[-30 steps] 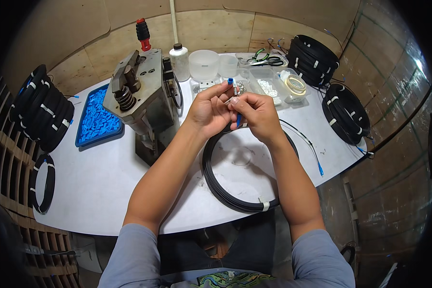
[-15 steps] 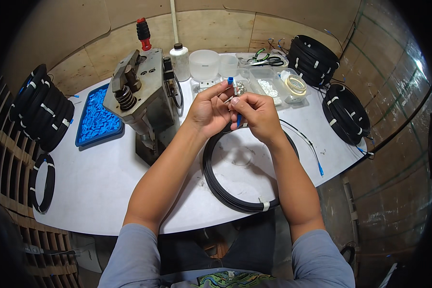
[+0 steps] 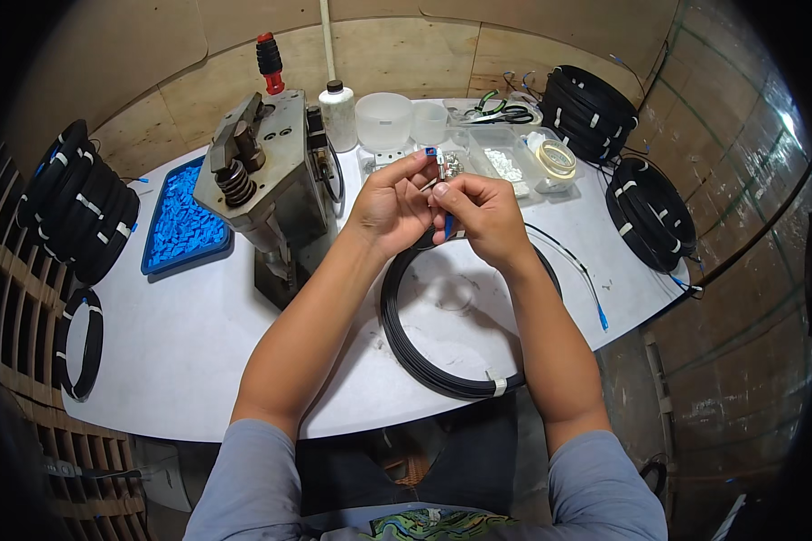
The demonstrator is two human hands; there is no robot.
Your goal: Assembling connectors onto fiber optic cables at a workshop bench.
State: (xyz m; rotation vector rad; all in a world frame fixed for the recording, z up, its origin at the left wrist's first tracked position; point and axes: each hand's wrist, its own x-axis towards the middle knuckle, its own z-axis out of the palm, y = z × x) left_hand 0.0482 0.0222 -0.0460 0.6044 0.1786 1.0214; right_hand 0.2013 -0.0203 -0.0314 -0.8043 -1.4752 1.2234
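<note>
Between the thumb and fingertips of my left hand (image 3: 392,206) is a small blue connector housing (image 3: 430,152). My right hand (image 3: 480,213) pinches a cable end fitted with a white and metal connector tip (image 3: 441,164), held right beside the housing. A blue sleeve (image 3: 448,225) shows on the cable below my fingers. Whether tip and housing touch, I cannot tell. Under both hands lies a coil of black cable (image 3: 415,362) with a white tie; its other end, with a blue connector (image 3: 603,319), rests on the table at right.
A blue tray (image 3: 188,268) of blue housings and a metal press (image 3: 284,171) stand at left. Black cable coils (image 3: 79,203) sit at far left, more coils (image 3: 651,216) at right. Behind my hands are a white bottle (image 3: 337,117), tubs (image 3: 383,123), a parts box (image 3: 505,144) and scissors (image 3: 514,115).
The blue housing has tilted and turned in my left fingers, so its open end now shows beside the connector tip. My right hand has barely moved.
</note>
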